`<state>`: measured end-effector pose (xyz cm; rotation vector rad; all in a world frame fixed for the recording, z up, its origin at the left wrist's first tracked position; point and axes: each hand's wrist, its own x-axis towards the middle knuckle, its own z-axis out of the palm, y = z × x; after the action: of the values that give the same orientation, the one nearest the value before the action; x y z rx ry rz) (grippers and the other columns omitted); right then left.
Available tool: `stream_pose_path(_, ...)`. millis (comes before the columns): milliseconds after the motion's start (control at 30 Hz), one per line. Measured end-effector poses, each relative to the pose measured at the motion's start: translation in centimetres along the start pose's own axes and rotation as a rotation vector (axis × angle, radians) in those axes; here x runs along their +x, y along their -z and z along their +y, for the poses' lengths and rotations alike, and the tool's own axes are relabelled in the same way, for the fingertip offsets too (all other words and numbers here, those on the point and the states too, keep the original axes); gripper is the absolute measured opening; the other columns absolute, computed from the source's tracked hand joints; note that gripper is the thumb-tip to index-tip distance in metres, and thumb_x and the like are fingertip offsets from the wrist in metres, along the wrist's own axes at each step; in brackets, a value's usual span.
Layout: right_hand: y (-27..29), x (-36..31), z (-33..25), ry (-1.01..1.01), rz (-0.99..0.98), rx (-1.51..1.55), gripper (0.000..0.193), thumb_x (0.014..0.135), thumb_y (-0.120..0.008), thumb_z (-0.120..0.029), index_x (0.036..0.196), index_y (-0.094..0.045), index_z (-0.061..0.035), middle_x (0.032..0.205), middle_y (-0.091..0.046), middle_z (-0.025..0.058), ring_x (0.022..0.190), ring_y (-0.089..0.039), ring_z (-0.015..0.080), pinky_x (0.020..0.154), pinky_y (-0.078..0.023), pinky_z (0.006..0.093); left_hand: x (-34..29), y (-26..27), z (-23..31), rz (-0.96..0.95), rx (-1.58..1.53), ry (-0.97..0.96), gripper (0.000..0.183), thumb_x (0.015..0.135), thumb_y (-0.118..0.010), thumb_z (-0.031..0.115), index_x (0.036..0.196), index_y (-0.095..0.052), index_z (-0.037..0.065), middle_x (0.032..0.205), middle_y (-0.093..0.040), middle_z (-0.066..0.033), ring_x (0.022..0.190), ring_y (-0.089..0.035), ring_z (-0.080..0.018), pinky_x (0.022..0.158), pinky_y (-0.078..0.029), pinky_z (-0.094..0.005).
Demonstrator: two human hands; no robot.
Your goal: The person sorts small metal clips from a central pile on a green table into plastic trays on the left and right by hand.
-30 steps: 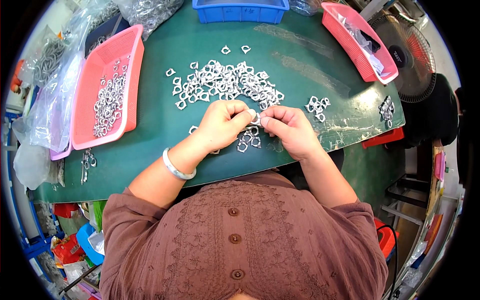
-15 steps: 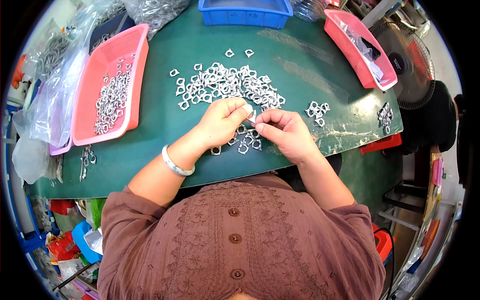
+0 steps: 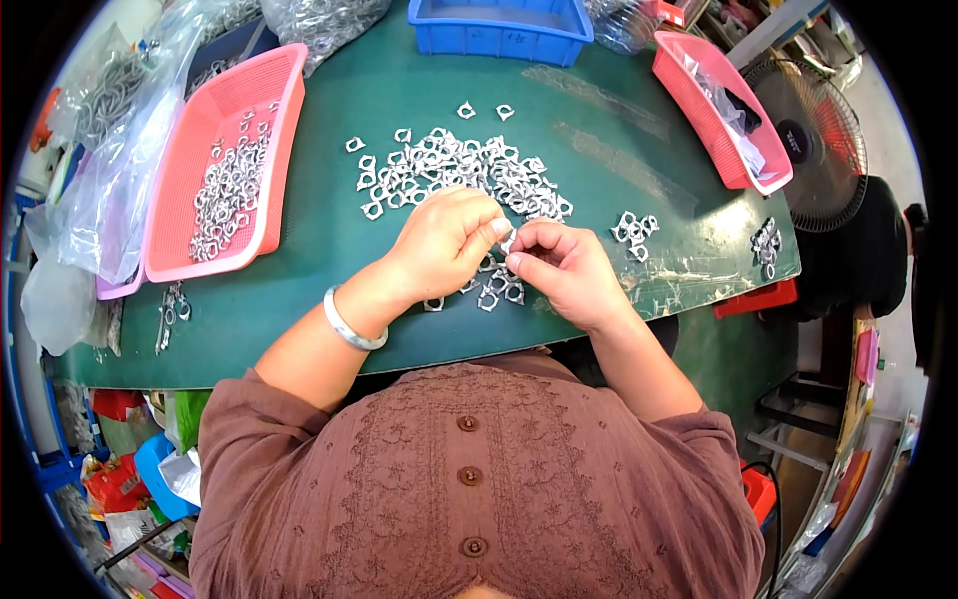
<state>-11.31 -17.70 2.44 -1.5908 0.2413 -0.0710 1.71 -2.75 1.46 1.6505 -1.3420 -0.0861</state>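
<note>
Over the near part of the green table (image 3: 329,230), my two hands meet at one small silvery metal ring piece (image 3: 508,241). My left hand (image 3: 444,240) pinches it between thumb and fingers. From the other side, the thumb and fingertips of my right hand (image 3: 569,270) close on it too, so most of its shape is hidden. Just beyond my hands spreads a large pile of similar open metal rings (image 3: 429,165) with small lugs. Several more rings (image 3: 494,290) lie below my fingers, partly covered by them.
A pink basket (image 3: 289,130) with rings stands at left, near plastic bags (image 3: 120,200). A blue tray (image 3: 499,45) is at the far edge. To the right are a small ring cluster (image 3: 634,235), darker rings (image 3: 766,248), another pink basket (image 3: 709,140) and a fan (image 3: 808,140).
My fingers have shifted slightly around the ring piece, which has turned between them and shows less. The whole view has tilted a little; the piles look unchanged.
</note>
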Motion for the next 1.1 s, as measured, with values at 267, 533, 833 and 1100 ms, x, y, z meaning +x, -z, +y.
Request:
stream_pose_path(267, 0.1, 0.0, 0.1, 0.047, 0.015, -0.042, 0.009, 0.086, -0.070, -0.005, 0.090, -0.067, 0.0014, 0.084, -0.058, -0.0022, 0.071, -0.053, 0.0038, 0.063, -0.044, 0.0214, 0.0, -0.1, 0.2, 0.059, 0.052, -0.040, 0.015, 0.091, -0.061, 0.011, 0.078, -0.060, 0.004, 0.068, -0.055, -0.0082, 0.066, -0.053, -0.0266, 0.066, -0.043, -0.0372)
stream_pose_path(533, 0.1, -0.1, 0.0, -0.044, 0.011, 0.101, 0.008, 0.089, -0.067, -0.007, 0.092, -0.067, 0.0008, 0.082, -0.061, -0.0036, 0.073, -0.053, 0.0032, 0.064, -0.044, 0.0205, -0.4, -0.2, -0.1, 0.005, -0.156, 0.111, 0.020, 0.098, -0.055, 0.015, 0.085, -0.065, 0.002, 0.070, -0.057, -0.0047, 0.067, -0.054, -0.0166, 0.065, -0.043, -0.0317)
stream_pose_path(833, 0.4, 0.0, 0.4, -0.044, 0.052, 0.083, 0.009, 0.089, -0.067, -0.008, 0.091, -0.067, 0.0008, 0.081, -0.061, -0.0040, 0.071, -0.052, 0.0027, 0.064, -0.043, 0.0197, -0.4, -0.1, 0.7, 0.029, -0.558, 0.386, 0.023, 0.100, -0.053, 0.017, 0.098, -0.069, 0.000, 0.077, -0.059, 0.0019, 0.076, -0.054, -0.0085, 0.071, -0.046, -0.0246)
stream_pose_path(1100, 3.6, 0.2, 0.0, 0.368, 0.296, -0.643, 0.010, 0.082, -0.065, 0.000, 0.091, -0.068, -0.0013, 0.084, -0.063, 0.0116, 0.080, -0.063, 0.0287, 0.071, -0.050, 0.0353, -0.2, 0.3, -0.1, -0.128, 0.175, 0.056, 0.005, 0.087, -0.065, 0.010, 0.086, -0.067, 0.005, 0.080, -0.059, -0.0062, 0.079, -0.057, -0.0232, 0.075, -0.045, -0.0363)
